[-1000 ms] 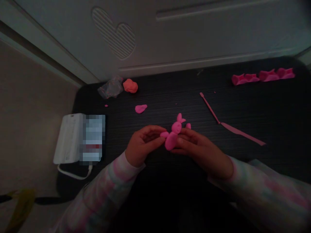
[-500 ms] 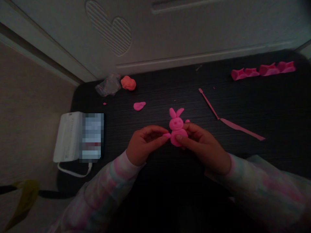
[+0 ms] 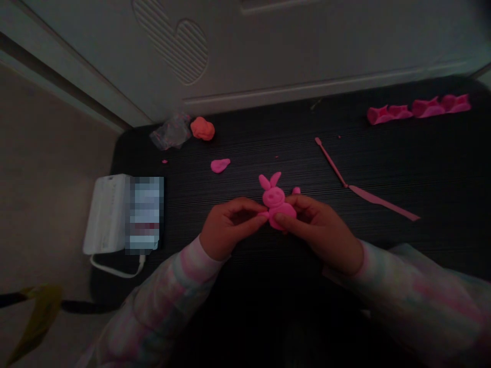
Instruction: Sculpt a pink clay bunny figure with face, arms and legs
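Note:
A pink clay rabbit figure (image 3: 273, 197) with two long ears, a round head and a round body is held above the dark table. My right hand (image 3: 324, 225) pinches its body between thumb and fingers. From the left, my left hand (image 3: 232, 225) pinches a small pink clay piece (image 3: 263, 215) against the side of the body; whether it is stuck on, I cannot tell. Another small pink clay piece (image 3: 296, 190) shows just behind my right fingertips. Farther off lies a flat pink clay piece (image 3: 220, 165).
On the black table (image 3: 245, 148) an orange clay lump (image 3: 202, 129) sits beside a clear plastic wrapper (image 3: 171, 132). Two pink modelling tools (image 3: 383, 202) lie right, a pink moulded strip (image 3: 418, 109) behind them. At left are a white power bank (image 3: 107, 214) and a phone (image 3: 144, 214).
The rabbit figure's head and ears have tilted to the left in my right hand. Both hands keep nearly the same place and grip; the view has shifted slightly.

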The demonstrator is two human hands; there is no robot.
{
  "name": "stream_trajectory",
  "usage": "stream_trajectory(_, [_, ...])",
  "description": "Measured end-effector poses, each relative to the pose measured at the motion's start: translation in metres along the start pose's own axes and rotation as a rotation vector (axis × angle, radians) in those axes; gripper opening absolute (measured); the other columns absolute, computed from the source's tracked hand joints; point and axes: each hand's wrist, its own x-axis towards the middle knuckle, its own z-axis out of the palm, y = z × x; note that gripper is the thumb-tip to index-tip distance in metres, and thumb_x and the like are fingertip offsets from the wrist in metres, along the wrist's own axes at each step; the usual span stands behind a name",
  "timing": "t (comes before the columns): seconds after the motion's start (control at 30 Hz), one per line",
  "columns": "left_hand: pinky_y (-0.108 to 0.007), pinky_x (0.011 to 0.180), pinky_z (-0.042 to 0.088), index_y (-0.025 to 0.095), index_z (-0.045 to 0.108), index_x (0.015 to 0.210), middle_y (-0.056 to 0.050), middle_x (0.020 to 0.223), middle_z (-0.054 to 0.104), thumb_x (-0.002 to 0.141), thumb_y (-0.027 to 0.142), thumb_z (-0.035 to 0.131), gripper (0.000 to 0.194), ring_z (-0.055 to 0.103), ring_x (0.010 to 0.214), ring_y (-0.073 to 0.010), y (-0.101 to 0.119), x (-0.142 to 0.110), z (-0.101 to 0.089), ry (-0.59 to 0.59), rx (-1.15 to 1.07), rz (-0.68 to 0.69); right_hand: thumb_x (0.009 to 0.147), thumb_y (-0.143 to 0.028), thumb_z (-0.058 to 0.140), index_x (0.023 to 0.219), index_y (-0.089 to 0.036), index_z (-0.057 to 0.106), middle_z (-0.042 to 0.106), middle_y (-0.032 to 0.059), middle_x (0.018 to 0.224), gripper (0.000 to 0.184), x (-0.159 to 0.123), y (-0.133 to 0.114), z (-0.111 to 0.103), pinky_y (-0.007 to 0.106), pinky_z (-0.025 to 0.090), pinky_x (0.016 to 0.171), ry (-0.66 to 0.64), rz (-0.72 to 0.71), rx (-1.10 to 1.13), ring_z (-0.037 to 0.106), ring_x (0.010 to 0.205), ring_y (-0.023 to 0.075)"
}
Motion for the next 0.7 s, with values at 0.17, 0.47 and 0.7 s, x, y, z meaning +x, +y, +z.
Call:
stream_trajectory(0.17, [-0.022,0.065,0.047,0.015,0.065,0.067,0.000,0.070,0.065,0.061,0.014,0.067,0.008,0.059,0.068,-0.0107,-0.001,0.000,0.001,-0.011,-0.028,-0.014,0.067,-0.022,0.061,0.075,-0.015,0.056,0.057,-0.0036,0.064,0.012,0.001,0.000,0.000,0.021,0.038,0.055,0.025,-0.006,-0.060,0.049,0.057,0.0070])
stream_trajectory(0.47, [-0.018,0.057,0.046,0.018,0.064,0.077,0.002,0.067,0.065,0.063,0.019,0.067,0.015,0.056,0.057,-0.0063,-0.006,0.002,0.000,-0.050,-0.282,-0.152,0.069,-0.023,0.061,0.076,-0.017,0.054,0.060,-0.0017,0.070,0.011,0.000,0.000,0.001,0.023,0.042,0.061,-0.010,-0.007,-0.018,0.053,0.063,0.0089])
stream_trajectory(0.7, [-0.021,0.057,0.046,0.016,0.064,0.067,0.002,0.062,0.065,0.061,0.017,0.066,0.006,0.056,0.055,-0.0088,0.002,-0.001,0.002,0.006,0.016,-0.103,0.068,-0.027,0.061,0.074,-0.017,0.055,0.057,-0.0014,0.070,0.013,-0.001,0.004,0.002,0.024,0.041,0.060,0.026,-0.028,-0.148,0.052,0.064,0.0104])
